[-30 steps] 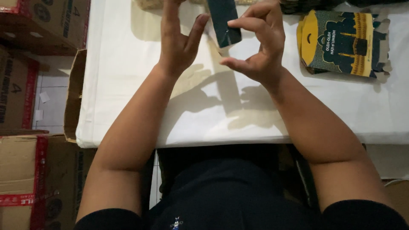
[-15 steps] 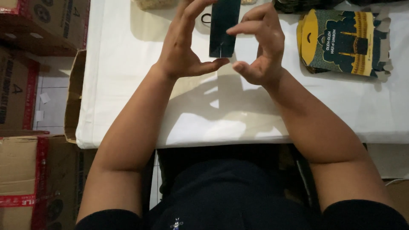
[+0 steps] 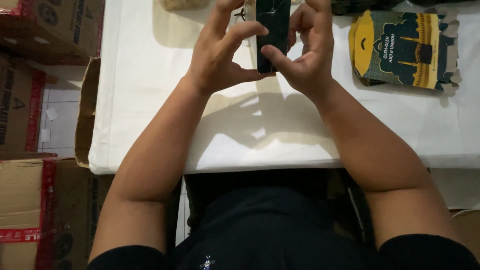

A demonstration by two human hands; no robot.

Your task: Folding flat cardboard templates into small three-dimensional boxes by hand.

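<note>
Your left hand (image 3: 217, 55) and right hand (image 3: 305, 50) pinch a dark folded carton (image 3: 272, 30) upright at 12 o'clock | white tabletop (image 3: 150, 110), printed box stack (image 3: 405, 47) at 2 o'clock | cardboard boxes (image 3: 30, 200) at 8 o'clock

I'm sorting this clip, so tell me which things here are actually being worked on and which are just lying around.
In hand:
- dark green folded carton piece, held upright between both hands
- left hand, fingers on its left side
- right hand, thumb on its lower end

Lying about:
- stack of flat green-and-yellow printed cartons on the white table
- brown cardboard boxes on the floor at left
</note>
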